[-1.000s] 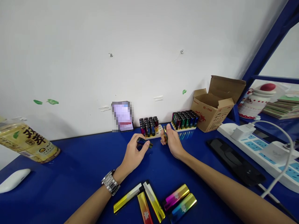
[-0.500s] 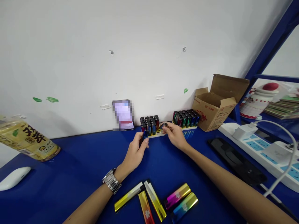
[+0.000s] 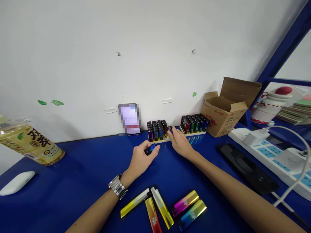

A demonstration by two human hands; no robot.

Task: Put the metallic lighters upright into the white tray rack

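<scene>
Head: lighter (image 3: 150, 149) between left fingers (image 3: 144, 145)

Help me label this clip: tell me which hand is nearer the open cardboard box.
Right. The right hand is left of the cardboard box, at the left tray's right end; the left hand is farther left, holding a blue lighter.

Mirror gloss and matt brown

The lighter (image 3: 150, 149) in my left hand (image 3: 141, 156) has a shiny, metallic-looking blue body. The loose lighters (image 3: 153, 216) gleam like polished foil, smooth along their sides, with black plastic-looking tops. My watch (image 3: 118, 186) has a bright metal bracelet. The surface (image 3: 97, 168) under my arms is smooth and glossy. Beyond it I see a matt cardboard box (image 3: 216, 118), a matt wall (image 3: 145, 74) and a smooth white plastic power strip (image 3: 263, 158).
</scene>
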